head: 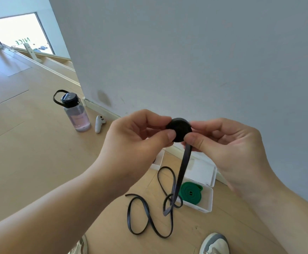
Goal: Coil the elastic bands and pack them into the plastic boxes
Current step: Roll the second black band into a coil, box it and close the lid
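Note:
Both hands hold a black elastic band (179, 129), partly wound into a tight round coil at chest height. My left hand (140, 136) pinches the coil's left side and my right hand (228, 143) pinches its right side. The unwound tail hangs down and lies in loose loops on the floor. Below, an open white plastic box (207, 200) holds a coiled green band (189, 192), its lid leaning back. A second white box (157, 163) shows partly behind my left hand.
A clear water bottle (77, 114) with a black cap and a white controller (99, 124) stand on the wooden floor to the left. A grey wall (186, 52) rises just behind the boxes. My shoes (214, 243) show at the bottom edge.

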